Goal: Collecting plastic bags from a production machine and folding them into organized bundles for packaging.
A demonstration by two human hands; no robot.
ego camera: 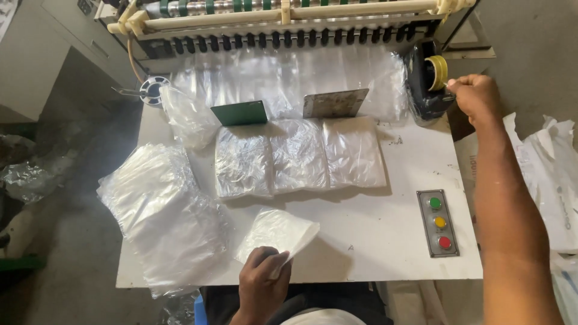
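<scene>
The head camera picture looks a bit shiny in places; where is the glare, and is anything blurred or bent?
Head view: soft glare on the three flat stacks of clear bags and the loose pile; left hand throws a mild shadow on the white table; right hand at the tape dispenser is sharp; the table's edges splay outward from wide-lens distortion.

Thin clear plastic bags (300, 155) seen glossy, crinkled, in three stacks; folded bundle (278, 232) of same film gripped by left hand (260, 287). Table top (373, 232) seen matt white, smooth, scuffed. Tape roll (439, 72) yellowish, glossy, on black plastic dispenser (425, 96), touched by right hand (475, 96). Button panel (438, 223) brushed metal; divider plates (335, 103) dull metal
</scene>
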